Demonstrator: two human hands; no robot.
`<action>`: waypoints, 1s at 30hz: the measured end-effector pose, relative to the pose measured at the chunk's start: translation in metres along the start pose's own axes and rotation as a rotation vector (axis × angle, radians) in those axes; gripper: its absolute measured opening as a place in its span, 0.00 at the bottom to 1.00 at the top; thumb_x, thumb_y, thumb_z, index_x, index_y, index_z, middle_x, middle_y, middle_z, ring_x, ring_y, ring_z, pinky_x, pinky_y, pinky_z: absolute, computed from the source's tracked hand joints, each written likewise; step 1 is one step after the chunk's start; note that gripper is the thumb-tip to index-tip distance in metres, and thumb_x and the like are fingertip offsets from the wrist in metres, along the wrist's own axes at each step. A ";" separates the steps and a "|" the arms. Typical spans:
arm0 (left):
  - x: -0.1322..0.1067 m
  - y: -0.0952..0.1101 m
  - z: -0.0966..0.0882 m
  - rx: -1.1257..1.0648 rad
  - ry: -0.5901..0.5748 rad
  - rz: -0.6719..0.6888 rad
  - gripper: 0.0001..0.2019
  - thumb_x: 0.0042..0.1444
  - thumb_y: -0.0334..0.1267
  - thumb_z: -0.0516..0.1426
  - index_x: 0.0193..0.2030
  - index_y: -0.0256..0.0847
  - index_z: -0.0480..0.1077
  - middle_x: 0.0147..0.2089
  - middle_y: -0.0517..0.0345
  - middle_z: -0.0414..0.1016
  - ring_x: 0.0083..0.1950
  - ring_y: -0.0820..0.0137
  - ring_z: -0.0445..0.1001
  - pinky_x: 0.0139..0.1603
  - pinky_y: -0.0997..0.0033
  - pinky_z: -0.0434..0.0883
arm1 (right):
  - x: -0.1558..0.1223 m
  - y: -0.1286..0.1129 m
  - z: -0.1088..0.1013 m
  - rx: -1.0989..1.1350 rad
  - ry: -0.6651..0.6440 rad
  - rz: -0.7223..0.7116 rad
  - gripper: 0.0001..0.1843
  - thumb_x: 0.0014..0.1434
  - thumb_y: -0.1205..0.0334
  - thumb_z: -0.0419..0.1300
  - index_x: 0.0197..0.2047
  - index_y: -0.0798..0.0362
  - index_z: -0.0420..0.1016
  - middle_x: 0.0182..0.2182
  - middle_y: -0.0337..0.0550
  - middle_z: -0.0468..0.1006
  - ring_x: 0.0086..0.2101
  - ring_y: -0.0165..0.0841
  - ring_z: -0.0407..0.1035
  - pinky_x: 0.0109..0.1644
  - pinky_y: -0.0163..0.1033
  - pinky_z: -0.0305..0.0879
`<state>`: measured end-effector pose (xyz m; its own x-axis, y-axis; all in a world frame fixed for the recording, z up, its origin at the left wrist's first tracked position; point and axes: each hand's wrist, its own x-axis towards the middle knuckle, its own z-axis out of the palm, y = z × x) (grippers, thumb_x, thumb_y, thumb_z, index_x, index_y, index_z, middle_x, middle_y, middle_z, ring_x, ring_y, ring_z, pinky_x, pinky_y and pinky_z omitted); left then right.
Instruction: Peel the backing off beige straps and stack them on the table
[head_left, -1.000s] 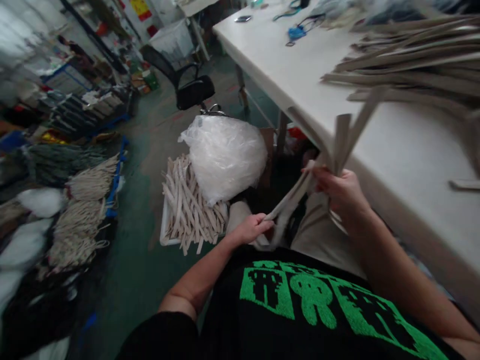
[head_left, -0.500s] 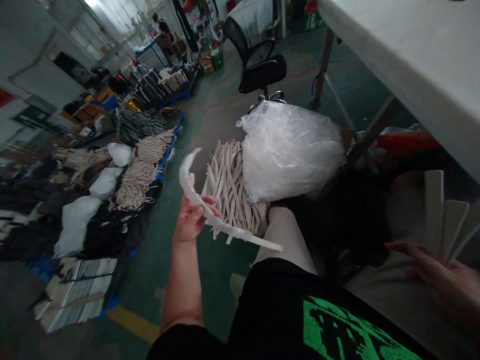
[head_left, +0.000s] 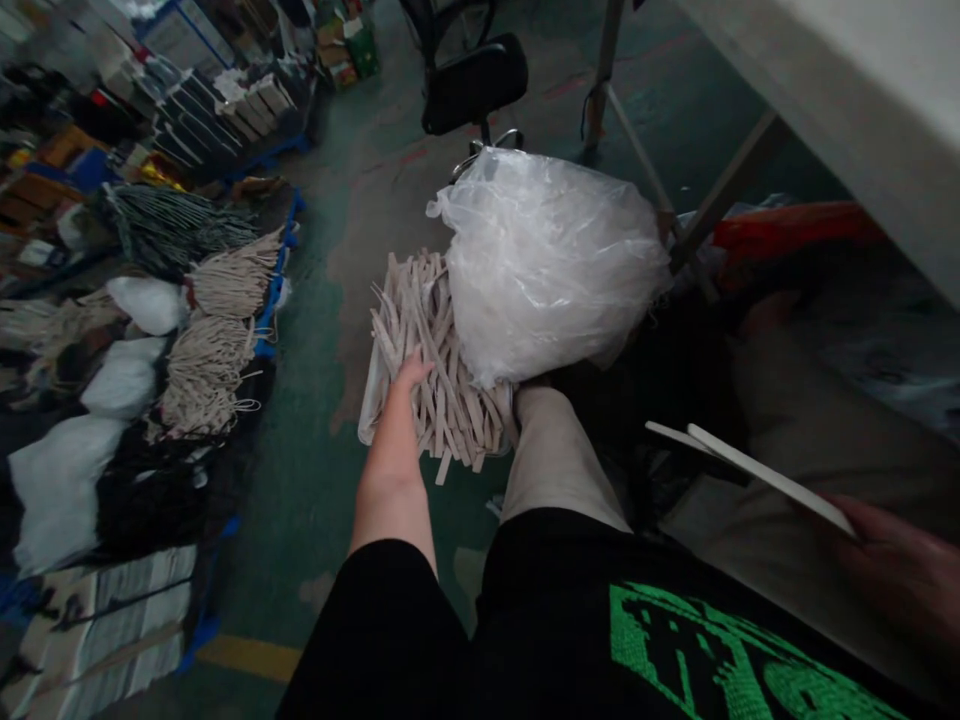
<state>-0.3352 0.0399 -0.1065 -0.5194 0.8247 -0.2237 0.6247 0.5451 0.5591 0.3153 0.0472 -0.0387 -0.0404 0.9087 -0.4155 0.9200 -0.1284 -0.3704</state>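
Observation:
My left hand (head_left: pixel 412 371) is down among a heap of beige flat strips (head_left: pixel 431 320), which fills a shallow white tray (head_left: pixel 370 400) on the floor. Its fingers are mostly hidden by the strips and blurred, so what they grip cannot be made out. At the lower right, my right hand (head_left: pixel 892 560) is closed around pale flat strips (head_left: pixel 765 478) that stick out to the left over my lap. A big clear plastic bag (head_left: pixel 555 265) with whitish contents leans over the right side of the heap.
A black office chair (head_left: pixel 480 85) stands beyond the bag. The white table (head_left: pixel 847 90) overhangs at the upper right, with its metal leg (head_left: pixel 727 185) beside the bag. Bundled beige cords (head_left: pixel 210 370) and white bags (head_left: pixel 64 475) lie on pallets at the left.
My left hand has gone from holding up a curved whitish strip to reaching down into the heap; that strip no longer shows in it. The strips in my right hand have tilted leftward.

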 end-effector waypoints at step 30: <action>-0.155 0.039 0.086 -0.187 0.019 -0.018 0.14 0.62 0.45 0.51 0.37 0.38 0.72 0.34 0.55 0.79 0.36 0.68 0.78 0.43 0.67 0.75 | -0.001 -0.025 -0.003 0.181 0.104 0.169 0.19 0.40 0.43 0.56 0.29 0.46 0.76 0.26 0.46 0.77 0.30 0.49 0.71 0.31 0.46 0.61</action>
<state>-0.1803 -0.0538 -0.1192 -0.5414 0.8112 -0.2208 0.4970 0.5207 0.6942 0.2929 0.0510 -0.0270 0.1568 0.9029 -0.4002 0.8254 -0.3423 -0.4490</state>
